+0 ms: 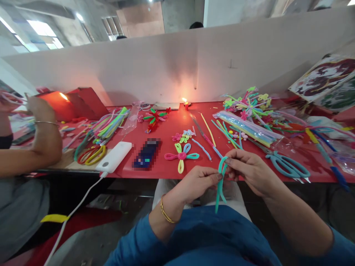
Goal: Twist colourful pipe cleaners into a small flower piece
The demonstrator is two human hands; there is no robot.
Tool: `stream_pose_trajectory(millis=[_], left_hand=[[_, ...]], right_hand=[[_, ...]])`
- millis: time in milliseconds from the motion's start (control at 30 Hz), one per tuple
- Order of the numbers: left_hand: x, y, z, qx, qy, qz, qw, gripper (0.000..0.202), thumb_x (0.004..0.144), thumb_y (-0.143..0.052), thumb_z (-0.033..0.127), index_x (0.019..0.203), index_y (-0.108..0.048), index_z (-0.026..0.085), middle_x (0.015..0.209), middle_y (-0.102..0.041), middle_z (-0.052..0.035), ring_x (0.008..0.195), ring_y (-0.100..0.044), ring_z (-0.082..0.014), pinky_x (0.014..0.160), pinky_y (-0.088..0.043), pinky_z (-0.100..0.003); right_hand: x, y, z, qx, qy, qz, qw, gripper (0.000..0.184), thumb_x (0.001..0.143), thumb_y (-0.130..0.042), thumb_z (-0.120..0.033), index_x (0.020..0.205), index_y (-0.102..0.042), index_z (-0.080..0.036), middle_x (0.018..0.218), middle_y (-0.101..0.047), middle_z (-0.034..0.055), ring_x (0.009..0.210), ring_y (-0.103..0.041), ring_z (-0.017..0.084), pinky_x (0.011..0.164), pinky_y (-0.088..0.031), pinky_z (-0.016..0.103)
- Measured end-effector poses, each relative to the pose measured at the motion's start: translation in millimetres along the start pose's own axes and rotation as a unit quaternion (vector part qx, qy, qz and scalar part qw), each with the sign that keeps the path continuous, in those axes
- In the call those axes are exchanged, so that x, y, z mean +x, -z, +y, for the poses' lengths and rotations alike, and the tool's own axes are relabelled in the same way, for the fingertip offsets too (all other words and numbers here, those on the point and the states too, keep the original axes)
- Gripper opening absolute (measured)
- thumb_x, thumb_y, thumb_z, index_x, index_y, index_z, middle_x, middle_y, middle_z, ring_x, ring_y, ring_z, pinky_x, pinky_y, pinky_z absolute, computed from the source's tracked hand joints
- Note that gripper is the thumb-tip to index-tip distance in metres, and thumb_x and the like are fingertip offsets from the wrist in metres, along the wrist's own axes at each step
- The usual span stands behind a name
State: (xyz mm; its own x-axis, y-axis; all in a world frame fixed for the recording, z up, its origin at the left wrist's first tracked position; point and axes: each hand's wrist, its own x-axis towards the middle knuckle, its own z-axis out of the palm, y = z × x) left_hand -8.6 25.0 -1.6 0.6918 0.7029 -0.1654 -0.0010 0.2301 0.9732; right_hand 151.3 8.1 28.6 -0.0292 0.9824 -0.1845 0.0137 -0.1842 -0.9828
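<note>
The left hand pinches a looped green pipe cleaner at its crossing; the right hand pinches the loop's side. It lies between both hands, ends dangling, by the surface's near edge.

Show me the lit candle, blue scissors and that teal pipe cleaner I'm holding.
Lit candle [186, 106]: head view, on its red body.
Blue scissors [274, 155]: head view, on the handles near the blades.
Teal pipe cleaner [220, 187]: head view, on its hanging part.
</note>
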Motion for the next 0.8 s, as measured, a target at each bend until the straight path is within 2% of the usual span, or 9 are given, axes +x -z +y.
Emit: stream_pose_trajectory(millis=[167, 300, 433, 567, 667, 733, 800], left_hand=[[0.1, -1.0, -0.8, -0.040, 0.028, -0.005, 0.999, 0.031, 0.073, -0.056, 0.040, 0.083, -0.065, 0.013, 0.063, -0.061, -0.0030, 0.058, -0.051, -0.0098, 0.056, -0.039, -0.021], [-0.1, -1.8, -0.7, -0.078, 0.051, 0.002, 0.996, 0.028, 0.070, -0.060, 0.040, 0.073, -0.061, 0.012, 0.059, -0.058, -0.0008, 0.051, -0.050, -0.0079, 0.050, -0.038, -0.019], [-0.8, -3.2, 1.2, -0.084, 0.066, 0.009, 0.994, 0.028, 0.067, -0.061, 0.041, 0.068, -0.056, 0.013, 0.056, -0.055, 0.0002, 0.053, -0.053, -0.0098, 0.053, -0.041, -0.022], [-1.7, -3.9, 2.9, -0.044, 0.055, 0.006, 0.997, 0.031, 0.068, -0.060, 0.043, 0.064, -0.055, 0.013, 0.056, -0.056, -0.0008, 0.054, -0.053, -0.0101, 0.052, -0.039, -0.022], [-1.9, -4.9, 3.4, -0.068, 0.046, 0.007, 0.997, 0.029, 0.068, -0.060, 0.042, 0.065, -0.056, 0.013, 0.055, -0.057, -0.0002, 0.054, -0.055, -0.0107, 0.054, -0.041, -0.022], [-2.0, -6.2, 3.0, -0.103, 0.063, 0.011, 0.993, 0.027, 0.067, -0.061, 0.040, 0.067, -0.057, 0.013, 0.054, -0.057, 0.0001, 0.053, -0.057, -0.0112, 0.053, -0.042, -0.022], [-1.9, -8.1, 2.1, -0.139, 0.088, 0.017, 0.986, 0.027, 0.066, -0.063, 0.039, 0.068, -0.057, 0.013, 0.055, -0.059, -0.0003, 0.052, -0.058, -0.0116, 0.053, -0.044, -0.023]], right_hand=[[1.4, 2.0, 1.4, 0.005, 0.006, -0.001, 1.000, 0.021, 0.063, -0.064, -0.034, 0.066, -0.052, -0.017, 0.049, -0.053, -0.0039, 0.043, -0.049, 0.007, 0.042, -0.040, 0.017], [3.2, 6.4, 2.9, -0.083, 0.038, -0.022, 0.996, 0.019, 0.069, -0.058, -0.035, 0.070, -0.052, -0.017, 0.052, -0.052, -0.0033, 0.045, -0.048, 0.008, 0.044, -0.040, 0.019], [2.8, 13.8, -1.0, -0.229, 0.116, -0.026, 0.966, 0.017, 0.072, -0.055, -0.033, 0.080, -0.056, -0.018, 0.060, -0.052, -0.0022, 0.052, -0.046, 0.009, 0.048, -0.038, 0.021], [-0.9, 16.7, -5.8, -0.317, 0.140, -0.027, 0.938, 0.010, 0.072, -0.053, -0.027, 0.070, -0.059, -0.020, 0.058, -0.051, -0.0028, 0.053, -0.044, 0.010, 0.050, -0.036, 0.022], [-2.3, 12.7, -3.3, -0.241, 0.130, 0.032, 0.961, 0.008, 0.070, -0.055, -0.027, 0.066, -0.057, -0.020, 0.053, -0.048, -0.0038, 0.048, -0.041, 0.009, 0.045, -0.033, 0.022], [-1.8, 8.4, 0.8, -0.126, 0.105, 0.061, 0.985, 0.008, 0.068, -0.056, -0.028, 0.066, -0.055, -0.020, 0.047, -0.043, -0.0055, 0.042, -0.037, 0.008, 0.041, -0.030, 0.021], [-0.3, 4.5, 5.0, -0.009, 0.076, 0.065, 0.995, 0.010, 0.067, -0.059, -0.028, 0.068, -0.054, -0.020, 0.044, -0.043, -0.0062, 0.040, -0.039, 0.008, 0.039, -0.031, 0.020]])
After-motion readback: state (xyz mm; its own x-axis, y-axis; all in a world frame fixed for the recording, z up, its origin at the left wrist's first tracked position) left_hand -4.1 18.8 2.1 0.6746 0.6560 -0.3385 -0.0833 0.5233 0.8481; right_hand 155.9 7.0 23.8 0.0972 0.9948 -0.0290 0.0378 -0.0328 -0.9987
